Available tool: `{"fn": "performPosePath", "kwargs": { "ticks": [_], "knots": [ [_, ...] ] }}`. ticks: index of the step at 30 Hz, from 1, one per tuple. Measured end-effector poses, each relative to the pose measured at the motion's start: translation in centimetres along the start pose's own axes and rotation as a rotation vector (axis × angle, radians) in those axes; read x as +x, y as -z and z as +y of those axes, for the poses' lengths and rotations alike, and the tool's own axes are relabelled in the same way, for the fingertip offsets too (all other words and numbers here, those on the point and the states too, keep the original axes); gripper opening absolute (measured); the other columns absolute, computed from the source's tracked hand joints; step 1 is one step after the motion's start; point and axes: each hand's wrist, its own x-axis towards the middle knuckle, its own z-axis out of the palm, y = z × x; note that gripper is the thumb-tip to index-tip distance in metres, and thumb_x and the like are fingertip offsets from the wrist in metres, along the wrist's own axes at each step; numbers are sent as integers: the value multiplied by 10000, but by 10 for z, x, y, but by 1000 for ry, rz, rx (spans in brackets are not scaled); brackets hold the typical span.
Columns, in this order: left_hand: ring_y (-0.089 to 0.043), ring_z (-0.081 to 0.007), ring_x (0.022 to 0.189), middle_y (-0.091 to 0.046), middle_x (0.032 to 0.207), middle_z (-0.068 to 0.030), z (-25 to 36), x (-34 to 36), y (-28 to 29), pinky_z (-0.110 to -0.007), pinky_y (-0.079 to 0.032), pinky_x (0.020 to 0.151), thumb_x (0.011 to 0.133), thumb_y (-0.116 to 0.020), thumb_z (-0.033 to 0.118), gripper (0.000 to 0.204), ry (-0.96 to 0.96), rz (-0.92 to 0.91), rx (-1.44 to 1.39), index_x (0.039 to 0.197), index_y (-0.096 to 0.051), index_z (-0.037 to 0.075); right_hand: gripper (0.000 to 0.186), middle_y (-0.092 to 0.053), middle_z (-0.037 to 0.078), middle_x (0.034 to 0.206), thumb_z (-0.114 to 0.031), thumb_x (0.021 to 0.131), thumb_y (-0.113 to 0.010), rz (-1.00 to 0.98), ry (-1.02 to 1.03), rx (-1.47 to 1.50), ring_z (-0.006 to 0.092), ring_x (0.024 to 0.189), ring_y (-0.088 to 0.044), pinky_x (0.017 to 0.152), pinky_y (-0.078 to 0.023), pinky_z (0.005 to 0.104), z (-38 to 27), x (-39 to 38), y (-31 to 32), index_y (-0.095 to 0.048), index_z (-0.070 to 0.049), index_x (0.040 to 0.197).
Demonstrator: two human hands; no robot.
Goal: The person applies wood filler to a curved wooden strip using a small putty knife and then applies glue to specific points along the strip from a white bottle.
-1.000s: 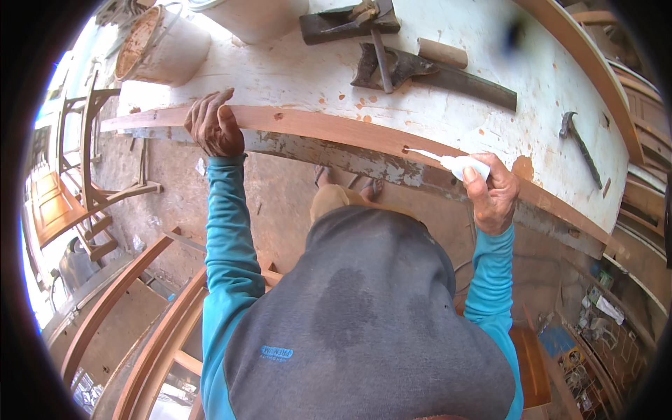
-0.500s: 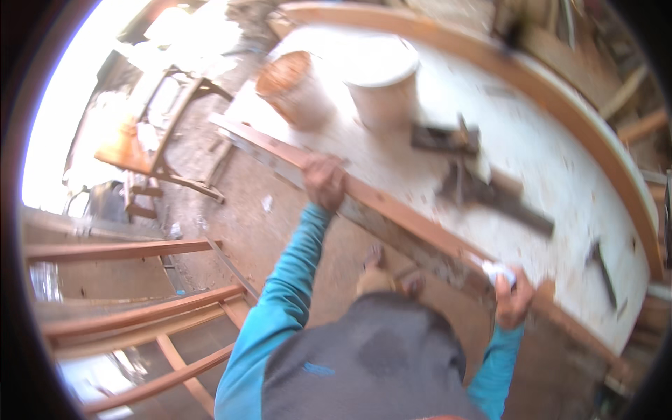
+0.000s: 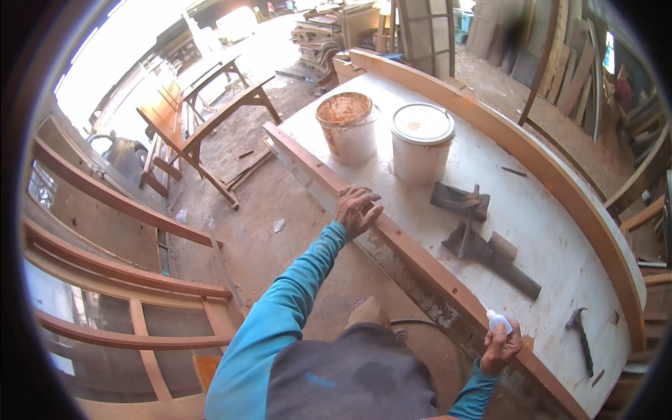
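My right hand [image 3: 501, 348] is wrapped round a small white squeeze bottle [image 3: 498, 322] whose nozzle points up and away from me. It is over a long reddish wooden strip [image 3: 413, 252] that runs along the near edge of the white-topped table [image 3: 553, 231]. Several small dark holes or spots dot the strip. My left hand [image 3: 358, 210] lies over the strip further along, its fingers loosely spread and holding nothing. Just beyond the strip are a dark scraper-like tool [image 3: 459, 201] and a dark flat-bladed tool [image 3: 493, 260]. A hammer [image 3: 581, 343] lies at the right.
Two white buckets stand on the table: one brown-smeared and uncovered [image 3: 348, 133], one lidded [image 3: 421, 143]. A curved wooden strip [image 3: 518, 112] edges its far side. Reddish wooden frames [image 3: 133, 280] stand at my left. A wooden trestle [image 3: 227, 119] and stacked boards [image 3: 322, 42] are beyond.
My left hand has loosened from its grip round the strip, and its fingers now lie spread on top. The bottle stays in my right hand. The whole view has shifted and become sharper.
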Motion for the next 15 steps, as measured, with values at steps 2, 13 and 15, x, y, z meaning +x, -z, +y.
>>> {"fn": "performPosePath", "kwargs": {
  "ticks": [2, 13, 15],
  "knots": [
    [-652, -365, 1176, -735, 1127, -183, -10, 10, -15, -478, -446, 1088, 911, -750, 297, 290, 29, -26, -30, 1108, -768, 85, 251, -627, 58, 802, -198, 938, -653, 62, -65, 68, 80, 578, -502, 494, -411, 245, -17, -11, 9, -669, 23, 1054],
    [-644, -322, 1147, -686, 1193, -189, 60, -98, -7, -444, -494, 1041, 1146, -323, 396, 543, 246, 335, -166, 1257, -638, -33, 214, -714, 59, 868, -190, 1008, -726, -141, -364, 428, 85, 694, -640, 624, -546, 233, 5, -106, 22, -703, -1, 1105],
    [-677, -307, 1039, -724, 1071, -160, 77, -158, -36, -427, -533, 962, 1140, -325, 328, 514, 194, 166, -392, 1119, -698, -26, 215, -715, 61, 870, -192, 1012, -722, -141, -395, 450, 86, 699, -642, 630, -546, 236, 13, -129, 27, -702, 0, 1106]
  ]
}}
